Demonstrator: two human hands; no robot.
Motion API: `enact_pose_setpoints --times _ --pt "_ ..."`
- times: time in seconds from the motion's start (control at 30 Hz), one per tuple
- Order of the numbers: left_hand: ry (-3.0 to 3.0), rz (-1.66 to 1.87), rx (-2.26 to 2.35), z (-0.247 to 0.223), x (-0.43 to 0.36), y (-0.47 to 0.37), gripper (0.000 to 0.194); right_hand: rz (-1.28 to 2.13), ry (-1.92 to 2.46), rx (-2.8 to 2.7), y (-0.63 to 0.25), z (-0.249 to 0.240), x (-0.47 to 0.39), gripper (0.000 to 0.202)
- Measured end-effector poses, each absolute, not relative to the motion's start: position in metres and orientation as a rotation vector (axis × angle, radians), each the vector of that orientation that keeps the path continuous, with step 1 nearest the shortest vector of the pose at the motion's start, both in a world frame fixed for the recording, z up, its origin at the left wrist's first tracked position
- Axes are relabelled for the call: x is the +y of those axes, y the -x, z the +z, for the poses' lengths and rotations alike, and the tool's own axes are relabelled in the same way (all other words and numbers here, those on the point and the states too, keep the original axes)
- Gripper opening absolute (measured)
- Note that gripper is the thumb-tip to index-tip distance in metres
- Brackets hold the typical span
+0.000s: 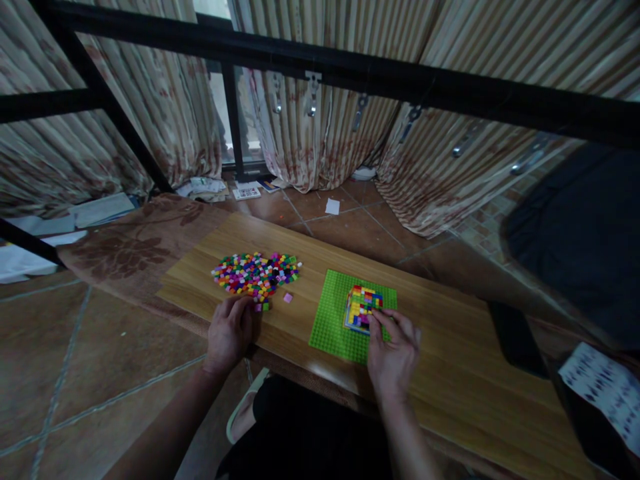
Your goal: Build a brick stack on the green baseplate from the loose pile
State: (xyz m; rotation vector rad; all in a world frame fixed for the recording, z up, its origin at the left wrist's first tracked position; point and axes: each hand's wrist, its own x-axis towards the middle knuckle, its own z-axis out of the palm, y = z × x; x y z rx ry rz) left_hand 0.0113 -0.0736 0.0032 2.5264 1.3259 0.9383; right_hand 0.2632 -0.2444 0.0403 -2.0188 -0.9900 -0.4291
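Note:
A green studded baseplate (327,320) lies on the wooden bench top, bearing a low, roughly square build of multicoloured toy bricks (357,310). My right hand (395,350) reaches over the plate's right side, thumb and forefinger pinched at the build on a small toy brick mostly hidden by the fingertips. To the left, a spread-out pile of loose toy bricks (250,270) covers part of the bench. Just below it my left hand (230,333) rests at the near edge with fingers curled, beside a few stray bricks (265,307). Whatever its fingers hold is hidden.
A lone pink brick (288,297) sits between pile and plate. On the bench's right lie a dark phone-like slab (517,340) and a printed sheet (603,387). A black metal rail (350,67) with hooks crosses ahead, before striped curtains (320,147). Papers lie on the tiled floor.

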Motion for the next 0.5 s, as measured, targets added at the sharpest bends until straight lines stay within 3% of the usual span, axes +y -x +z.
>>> enact_pose_setpoints --times 0.5 --pt "-2.542 0.952 1.306 0.003 -0.0728 -0.0106 0.027 -0.406 1.997 -0.881 -0.2608 0.0454 -0.2414 0.019"
